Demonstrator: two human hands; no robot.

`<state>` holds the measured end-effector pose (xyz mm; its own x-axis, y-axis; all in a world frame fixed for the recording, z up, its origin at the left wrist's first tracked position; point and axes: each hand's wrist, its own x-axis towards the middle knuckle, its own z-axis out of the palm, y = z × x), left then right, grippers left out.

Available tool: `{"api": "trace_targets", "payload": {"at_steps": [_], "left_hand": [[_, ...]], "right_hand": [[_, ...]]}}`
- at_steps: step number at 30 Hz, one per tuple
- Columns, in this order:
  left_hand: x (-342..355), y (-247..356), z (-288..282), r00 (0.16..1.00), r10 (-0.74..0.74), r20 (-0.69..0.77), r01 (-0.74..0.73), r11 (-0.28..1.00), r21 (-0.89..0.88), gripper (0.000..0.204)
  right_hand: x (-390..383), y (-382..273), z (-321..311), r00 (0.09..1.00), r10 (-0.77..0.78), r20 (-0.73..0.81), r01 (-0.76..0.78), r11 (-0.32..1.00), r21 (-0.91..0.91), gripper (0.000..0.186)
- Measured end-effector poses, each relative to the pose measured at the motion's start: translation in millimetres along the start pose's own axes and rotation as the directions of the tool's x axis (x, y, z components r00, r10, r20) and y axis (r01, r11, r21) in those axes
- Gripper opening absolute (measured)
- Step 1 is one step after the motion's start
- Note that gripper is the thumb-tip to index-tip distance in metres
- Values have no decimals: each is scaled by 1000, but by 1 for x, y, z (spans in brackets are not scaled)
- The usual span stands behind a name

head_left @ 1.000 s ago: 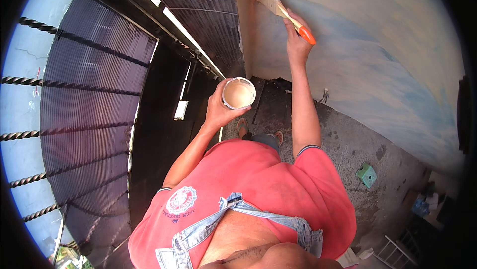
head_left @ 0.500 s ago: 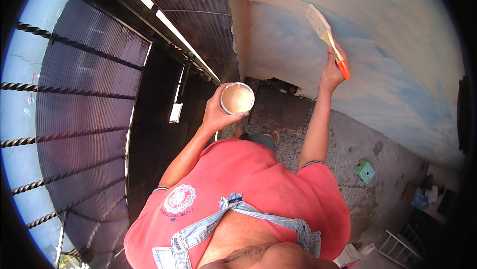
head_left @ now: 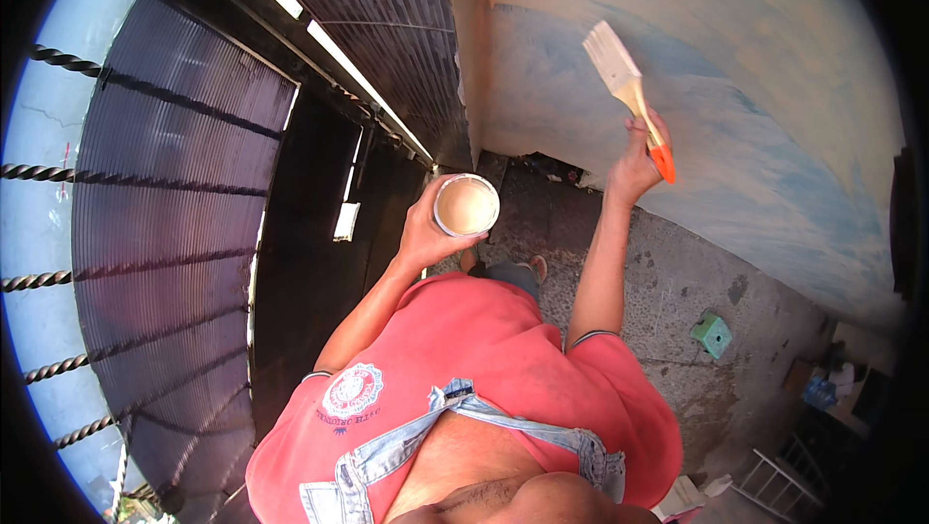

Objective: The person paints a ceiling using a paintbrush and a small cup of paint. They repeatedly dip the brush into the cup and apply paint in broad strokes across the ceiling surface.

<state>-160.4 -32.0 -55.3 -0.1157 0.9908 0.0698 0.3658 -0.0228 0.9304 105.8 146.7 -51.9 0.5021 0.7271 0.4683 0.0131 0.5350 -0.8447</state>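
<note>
My left hand (head_left: 426, 231) is wrapped round a small round container of cream-coloured paint (head_left: 466, 206), held upright in front of my body. In my right hand (head_left: 634, 168) is a wide paintbrush (head_left: 616, 64) with pale bristles, a wooden handle and an orange end. Its bristles point up and to the left, in front of the painted wall (head_left: 706, 118). Streaks of blue, white and peach cover that wall. Whether the bristles touch it I cannot tell.
A dark metal gate with twisted bars (head_left: 174, 174) and ribbed sheeting runs along the left. On the concrete floor (head_left: 668, 263) to the right stands a green stool (head_left: 711, 334). A white metal rack (head_left: 774, 480) and a blue plastic container (head_left: 820, 391) are at the lower right.
My right hand with the paintbrush has come down and slightly left, nearer to my body. The paint container in my left hand has lowered a little.
</note>
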Motion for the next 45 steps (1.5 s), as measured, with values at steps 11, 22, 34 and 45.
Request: {"api": "trace_targets", "payload": {"at_steps": [11,22,34,45], "left_hand": [[-9,-12,-12,996,13,-91,-12,1000,15,91],[-3,-16,-12,994,74,-78,-72,997,26,92],[7,-1,18,997,76,31,-75,997,-24,91],[4,20,51,990,136,37,-136,991,-20,94]], "right_hand": [[-21,15,105,973,100,209,-124,986,107,21],[10,25,81,990,39,139,-52,995,90,18],[65,9,-51,996,-73,-49,69,995,-65,20],[110,-9,-162,975,-129,-180,72,953,-294,24]]}}
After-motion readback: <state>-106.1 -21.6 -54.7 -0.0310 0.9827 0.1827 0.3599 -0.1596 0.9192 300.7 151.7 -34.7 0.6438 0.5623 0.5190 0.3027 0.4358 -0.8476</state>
